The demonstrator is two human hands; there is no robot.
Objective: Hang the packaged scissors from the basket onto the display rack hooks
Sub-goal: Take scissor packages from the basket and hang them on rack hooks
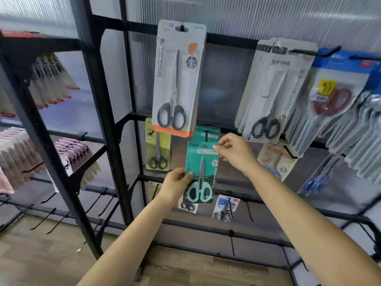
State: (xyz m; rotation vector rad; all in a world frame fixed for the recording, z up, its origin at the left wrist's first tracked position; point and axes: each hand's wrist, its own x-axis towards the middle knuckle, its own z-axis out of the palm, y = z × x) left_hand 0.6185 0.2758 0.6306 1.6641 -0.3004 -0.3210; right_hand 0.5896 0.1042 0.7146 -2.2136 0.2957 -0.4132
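Head view only. Left hand [177, 182] pinches the lower left edge of a teal scissors pack [201, 172]; right hand [235, 150] pinches its top right corner, beside the hanging hole. The pack is held in front of the rack [115, 120], in its middle row, just below and in front of a matching teal pack [206, 134] already on a hook [206, 135]. Basket not in view.

Judgement: the step in hand is threading the hole onto that hook. To do it well, keep the card upright, line the hole up with the hook tip, then push straight back until the pack hangs free.

Count: two teal packs; one yellow-green pack [157, 149] to the left; one orange-trimmed pack [177, 79] above. Stacks at the right edge are too overlapped to count.
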